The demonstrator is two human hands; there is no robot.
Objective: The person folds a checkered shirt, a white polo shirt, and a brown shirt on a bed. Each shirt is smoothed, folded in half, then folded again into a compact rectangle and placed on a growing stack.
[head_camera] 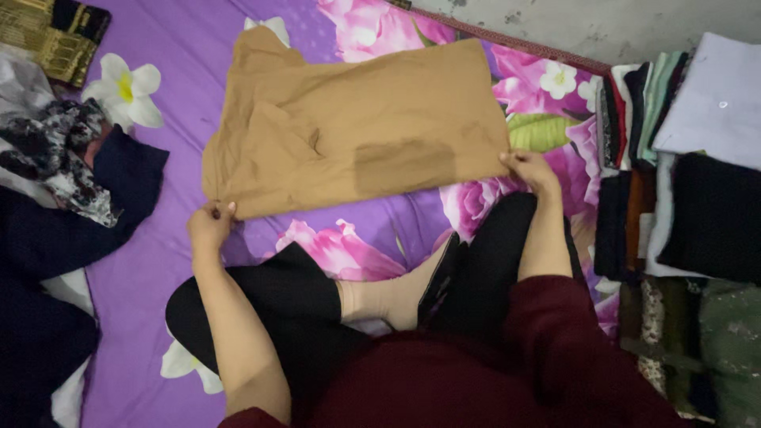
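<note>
A tan garment [357, 127] lies folded flat on a purple bedsheet [182, 71] printed with pink and white flowers. My left hand [209, 225] pinches the garment's near left corner. My right hand [529, 171] grips its near right corner. Both arms reach out from dark red sleeves over my crossed legs in black trousers [269, 297].
A heap of unfolded dark and patterned clothes [55, 182] lies at the left. Stacks of folded clothes [674, 150] in white, black and mixed colours stand at the right. A gold and black cloth [51, 36] sits at the far left corner. A grey floor [602, 24] shows beyond the sheet.
</note>
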